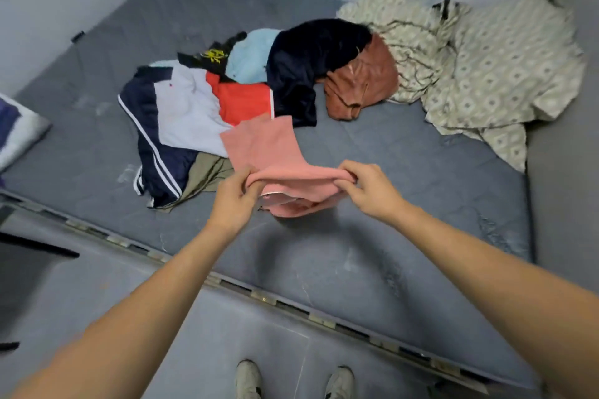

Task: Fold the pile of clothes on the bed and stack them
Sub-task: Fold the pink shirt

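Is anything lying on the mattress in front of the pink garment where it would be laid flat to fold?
Nothing visible. Both the left hand and right hand pinch the pink garment, and the grey mattress nearer the person is bare; the pile lies behind.

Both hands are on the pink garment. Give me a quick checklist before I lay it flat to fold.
1. Left hand grip on pink garment: ok, pinching the near edge.
2. Right hand grip: ok, pinching the same edge.
3. Garment free of the pile: not ok, its far end lies over the white and red clothes.
4. Bare mattress in front to lay it on: ok.
5. Garment spread out: not ok, bunched between the hands.
6. Folded stack begun: cannot tell, none in view.
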### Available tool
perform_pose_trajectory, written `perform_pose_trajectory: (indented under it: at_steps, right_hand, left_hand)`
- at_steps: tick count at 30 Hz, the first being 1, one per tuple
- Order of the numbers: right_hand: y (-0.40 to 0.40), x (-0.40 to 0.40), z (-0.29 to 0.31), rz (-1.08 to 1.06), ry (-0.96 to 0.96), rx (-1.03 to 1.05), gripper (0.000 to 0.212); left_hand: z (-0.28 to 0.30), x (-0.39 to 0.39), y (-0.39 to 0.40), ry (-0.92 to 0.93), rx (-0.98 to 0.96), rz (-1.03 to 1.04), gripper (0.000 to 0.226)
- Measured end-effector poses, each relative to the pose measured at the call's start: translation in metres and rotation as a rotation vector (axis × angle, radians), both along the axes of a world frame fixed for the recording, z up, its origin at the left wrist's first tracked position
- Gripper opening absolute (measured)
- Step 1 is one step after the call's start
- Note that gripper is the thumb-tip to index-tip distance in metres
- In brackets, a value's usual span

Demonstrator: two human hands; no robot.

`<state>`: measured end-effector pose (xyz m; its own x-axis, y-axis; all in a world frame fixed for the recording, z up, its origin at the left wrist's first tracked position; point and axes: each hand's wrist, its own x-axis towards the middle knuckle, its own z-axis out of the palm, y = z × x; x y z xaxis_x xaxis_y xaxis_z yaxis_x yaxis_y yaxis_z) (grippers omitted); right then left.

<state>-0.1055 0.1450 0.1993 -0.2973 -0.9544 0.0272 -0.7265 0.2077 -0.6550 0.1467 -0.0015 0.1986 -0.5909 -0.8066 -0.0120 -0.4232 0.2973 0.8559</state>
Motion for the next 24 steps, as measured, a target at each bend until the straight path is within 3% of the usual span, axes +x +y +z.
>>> perform_pose_trajectory:
  at_steps: [6,11,17,20,24]
  right_hand:
    - [-0.014,-0.013,0.176,-0.016,0.035,-0.112,0.017]
    - [-0.012,-0.013,0.289,-0.042,0.057,-0.195,0.007]
    - [0.008,-0.006,0.370,-0.099,0.034,-0.251,0.013]
    - [0.025,-0.002,0.396,-0.117,0.013,-0.264,0.009]
    - [0.045,0.001,0.419,-0.140,0.023,-0.278,0.022]
  left_hand:
    - [0.172,-0.010,-0.033,0.094,-0.098,-0.138,0.020]
    - [0.270,-0.010,-0.031,0.174,-0.145,-0.149,0.029]
    - [0.335,-0.016,-0.011,0.333,-0.112,-0.187,0.018]
    - [0.353,-0.019,-0.002,0.361,-0.098,-0.205,0.020]
    - [0.370,-0.025,0.014,0.364,-0.097,-0.230,0.031]
